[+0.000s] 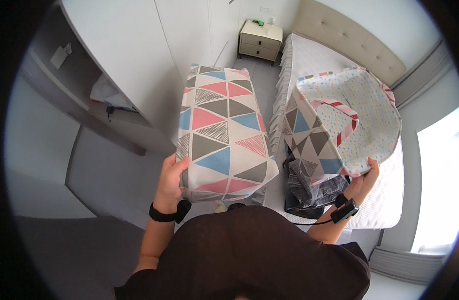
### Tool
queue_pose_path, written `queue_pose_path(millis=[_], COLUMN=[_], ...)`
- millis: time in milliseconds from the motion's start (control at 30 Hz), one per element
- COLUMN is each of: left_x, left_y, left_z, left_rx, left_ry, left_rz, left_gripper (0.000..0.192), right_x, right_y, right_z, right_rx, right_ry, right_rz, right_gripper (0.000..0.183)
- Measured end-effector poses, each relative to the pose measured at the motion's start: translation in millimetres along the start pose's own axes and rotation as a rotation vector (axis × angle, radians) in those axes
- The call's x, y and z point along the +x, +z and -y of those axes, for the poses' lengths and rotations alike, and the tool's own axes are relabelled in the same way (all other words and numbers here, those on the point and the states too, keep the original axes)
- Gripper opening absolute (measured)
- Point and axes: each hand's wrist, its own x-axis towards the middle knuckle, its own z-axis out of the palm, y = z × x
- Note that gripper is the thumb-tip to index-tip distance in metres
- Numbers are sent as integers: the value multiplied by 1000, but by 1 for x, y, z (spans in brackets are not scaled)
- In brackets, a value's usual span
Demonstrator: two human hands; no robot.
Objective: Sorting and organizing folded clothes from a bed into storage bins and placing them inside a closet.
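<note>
My left hand (172, 180) grips the near left edge of a boxy fabric piece (229, 131), printed with blue, pink and grey triangles. Its underside is hidden. Held up in my right hand (362, 180) is a fabric storage basket (308, 142) with the same triangle print outside. Its mouth is tilted towards me, showing a white lining (375, 108) with coloured dots. A red-and-pink striped handle (345, 110) hangs inside against the lining. Below the basket, folded dark checked clothing (312, 187) lies on the bed, close to my right wrist.
The bed (387, 202) with a white quilted cover runs along my right. To my left stands a white wardrobe (139, 48), with an open compartment holding a white bundle (107, 92). A two-drawer nightstand (260, 41) is by the headboard (349, 33). A cable (312, 224) runs from my right wrist.
</note>
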Motion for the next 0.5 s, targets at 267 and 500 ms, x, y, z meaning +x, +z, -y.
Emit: queue_pose_path(millis=[267, 500], left_x=[49, 80], left_y=[-6, -2], left_z=[9, 3], left_rx=[-4, -49], left_ry=[-32, -6], left_rz=[18, -2], left_gripper=[26, 27], right_x=[-1, 27], right_y=[33, 50], right_z=[-13, -11], right_rx=[-36, -8], right_ry=[45, 68], right_rz=[-8, -3], right_gripper=[46, 52])
